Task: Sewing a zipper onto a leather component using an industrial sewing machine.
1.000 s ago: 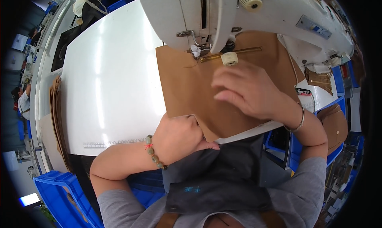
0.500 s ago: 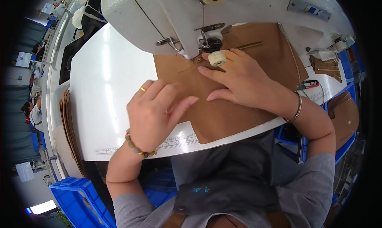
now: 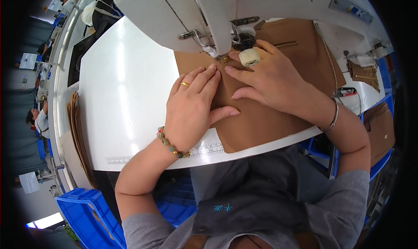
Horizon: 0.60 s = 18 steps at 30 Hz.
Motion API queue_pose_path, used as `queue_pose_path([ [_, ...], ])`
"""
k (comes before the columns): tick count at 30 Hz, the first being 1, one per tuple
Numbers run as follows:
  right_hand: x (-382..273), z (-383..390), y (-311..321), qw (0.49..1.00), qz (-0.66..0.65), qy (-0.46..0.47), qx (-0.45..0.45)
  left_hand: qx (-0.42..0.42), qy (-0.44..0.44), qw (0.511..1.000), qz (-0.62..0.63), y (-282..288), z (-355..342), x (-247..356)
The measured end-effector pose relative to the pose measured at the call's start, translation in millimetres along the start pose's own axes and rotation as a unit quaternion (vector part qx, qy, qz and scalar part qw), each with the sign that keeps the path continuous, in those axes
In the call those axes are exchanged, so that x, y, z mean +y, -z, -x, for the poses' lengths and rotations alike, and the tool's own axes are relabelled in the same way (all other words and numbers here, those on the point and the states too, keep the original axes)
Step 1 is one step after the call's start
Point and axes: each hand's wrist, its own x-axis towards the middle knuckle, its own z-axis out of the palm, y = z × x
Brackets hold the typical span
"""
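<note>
A brown fabric panel [image 3: 257, 123] lies under the head of a white sewing machine [image 3: 278, 5]. My left hand [image 3: 191, 103] rests flat on the panel's left part, fingers stretched toward the needle area and thumb out to the side. My right hand [image 3: 270, 77] presses on the panel to the right of the presser foot [image 3: 220, 57], its fingers spread and partly hidden behind a cream knob [image 3: 249, 57]. Close to the foot a small brass-coloured zipper piece [image 3: 226, 59] shows. A narrow zipper slit [image 3: 285, 43] runs across the panel farther right.
Thread snips [image 3: 345, 92] with a red-and-black handle lie right of the panel. Small brown pieces [image 3: 363, 73] are stacked beyond them. Brown panels [image 3: 76, 136] hang at the table's left edge. Blue crates [image 3: 89, 214] stand below. A ruler strip [image 3: 209, 150] runs along the front edge.
My left hand has come down and forward to the right, from above the panel onto it, its fingers now stretched out. My right hand stays in about the same place on the fabric.
</note>
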Motion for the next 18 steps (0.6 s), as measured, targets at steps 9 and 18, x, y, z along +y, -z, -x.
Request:
queue_pose_path([
  [9, 2.2, -3.1, -2.9, 1.0, 0.004, -0.007, 0.007, 0.019, -0.014, 1.0, 0.009, -4.4, -6.3, -7.5],
  [18, 3.8, -3.7, -3.5, 1.0, 0.003, -0.018, -0.008, 0.017, -0.016, 1.0, 0.01, -4.9, -9.9, -8.9],
])
